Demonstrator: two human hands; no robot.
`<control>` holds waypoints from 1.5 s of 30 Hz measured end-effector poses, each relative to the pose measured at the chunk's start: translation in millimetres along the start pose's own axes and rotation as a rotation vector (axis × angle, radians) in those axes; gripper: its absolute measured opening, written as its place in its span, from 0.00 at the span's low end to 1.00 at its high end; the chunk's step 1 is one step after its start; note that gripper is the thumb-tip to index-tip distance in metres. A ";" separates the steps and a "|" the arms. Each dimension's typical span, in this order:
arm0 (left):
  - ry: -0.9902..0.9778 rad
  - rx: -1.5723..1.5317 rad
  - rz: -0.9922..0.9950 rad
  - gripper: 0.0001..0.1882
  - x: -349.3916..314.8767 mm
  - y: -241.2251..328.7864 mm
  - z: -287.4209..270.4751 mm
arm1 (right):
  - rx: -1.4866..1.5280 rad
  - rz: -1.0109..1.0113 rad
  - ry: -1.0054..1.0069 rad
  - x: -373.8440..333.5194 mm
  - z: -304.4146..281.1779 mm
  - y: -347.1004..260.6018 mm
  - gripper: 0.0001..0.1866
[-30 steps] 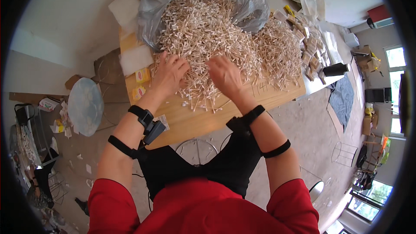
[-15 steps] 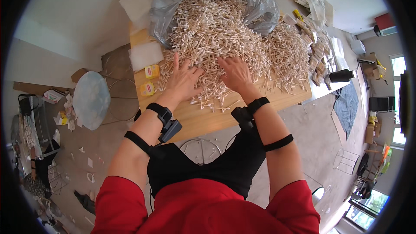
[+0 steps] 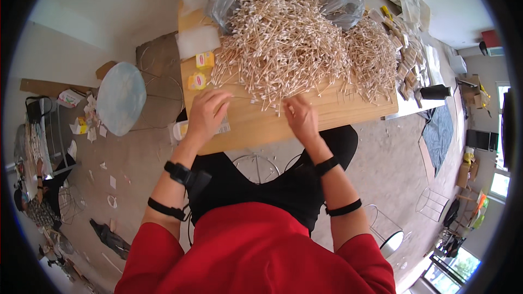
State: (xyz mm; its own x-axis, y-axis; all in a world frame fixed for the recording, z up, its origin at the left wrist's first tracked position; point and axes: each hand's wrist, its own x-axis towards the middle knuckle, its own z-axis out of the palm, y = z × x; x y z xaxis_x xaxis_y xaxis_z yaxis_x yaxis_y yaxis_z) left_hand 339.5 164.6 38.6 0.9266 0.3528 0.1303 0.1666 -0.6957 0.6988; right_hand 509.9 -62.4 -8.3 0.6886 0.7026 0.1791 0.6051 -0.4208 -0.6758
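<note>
A large heap of cotton swabs (image 3: 289, 38) covers the far part of the wooden table (image 3: 256, 133), spilling out of a grey plastic bag (image 3: 348, 8). My left hand (image 3: 207, 114) is over the table's near left part, fingers stretched to the right and thumb apart, with nothing seen in it. Partly beneath it lies a clear packet with a printed label (image 3: 224, 126). At the heap's near edge, my right hand (image 3: 301, 118) has its fingers curled in beside a few loose swabs. Whatever those fingers may hold is too small to make out.
Two small yellow boxes (image 3: 205, 60) stand left of the heap, near a white foam-like sheet (image 3: 198, 41). Small packs (image 3: 412, 65) and a black roll (image 3: 436, 92) lie to the right. A round-topped stool (image 3: 121, 98) is on the left. Another person (image 3: 41, 207) shows at the far left.
Both hands have drawn back from the swab heap toward me. My right fingers have curled in. The packet near my left hand has come into sight, and the view has shifted slightly.
</note>
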 end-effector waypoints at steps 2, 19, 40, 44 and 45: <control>0.171 0.158 0.006 0.15 -45.3 -3.7 5.3 | 0.038 -0.017 -0.018 -26.5 20.8 -11.9 0.06; 0.111 0.143 -0.064 0.30 -132.5 14.4 55.2 | 0.125 0.015 -0.019 -68.2 77.4 -65.1 0.07; 0.127 0.178 0.001 0.14 -41.7 28.5 90.5 | 0.165 0.166 0.153 -55.4 67.1 -37.0 0.12; 0.184 0.238 -0.149 0.09 -5.2 45.1 117.8 | -0.160 0.152 0.258 -40.5 26.1 5.3 0.21; 0.183 0.238 -0.151 0.09 -0.2 40.0 122.5 | -0.183 0.139 0.191 -32.4 14.8 14.1 0.20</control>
State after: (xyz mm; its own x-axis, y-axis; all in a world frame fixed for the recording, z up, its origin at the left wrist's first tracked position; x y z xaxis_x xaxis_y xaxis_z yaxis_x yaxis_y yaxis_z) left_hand 387.2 60.0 -19.6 0.8132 0.5543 0.1774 0.3910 -0.7460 0.5391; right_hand 490.2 -82.6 -34.2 0.8219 0.5178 0.2374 0.5502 -0.6137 -0.5663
